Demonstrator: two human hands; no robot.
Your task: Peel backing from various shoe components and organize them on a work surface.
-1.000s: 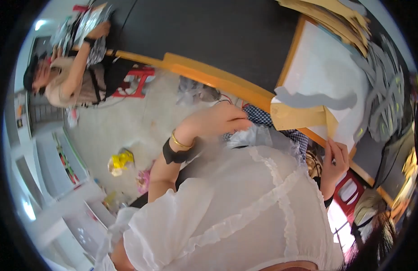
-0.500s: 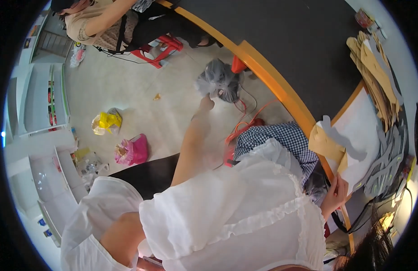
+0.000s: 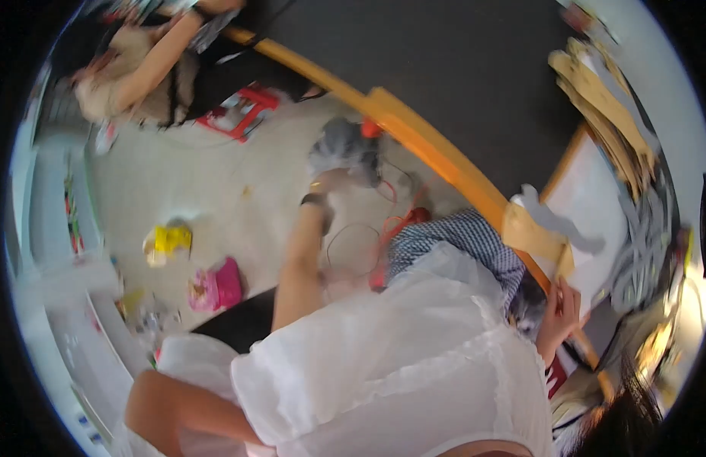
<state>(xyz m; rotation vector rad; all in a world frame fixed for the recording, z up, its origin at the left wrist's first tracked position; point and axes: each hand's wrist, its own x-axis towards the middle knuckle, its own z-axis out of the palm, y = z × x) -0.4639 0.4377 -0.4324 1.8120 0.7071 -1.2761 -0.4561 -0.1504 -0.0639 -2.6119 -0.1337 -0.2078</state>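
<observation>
My left hand [image 3: 336, 181], with a dark band at its wrist, reaches down to a grey plastic bag [image 3: 345, 148] on the floor. It touches the bag, but its fingers are blurred and partly hidden. At the table's edge, my right hand [image 3: 560, 312] has its fingers closed on the lower end of a tan cardboard piece [image 3: 532, 232]. A grey cut-out shape [image 3: 570, 228] lies against that piece, over a white sheet [image 3: 589, 206].
Stacked tan cut-outs [image 3: 604, 107] and grey strips [image 3: 642, 251] lie along the dark table [image 3: 459, 76]. A co-worker [image 3: 139, 76] sits far left by a red stool [image 3: 246, 114]. Yellow [image 3: 170, 240] and pink bags [image 3: 219, 286], cables [image 3: 391, 236] and checked cloth [image 3: 459, 244] surround me.
The view has shifted, moving most things left and some downward. My left hand stays at the grey bag. My right hand remains at the cardboard. The bare, bent limb at lower left shows more fully.
</observation>
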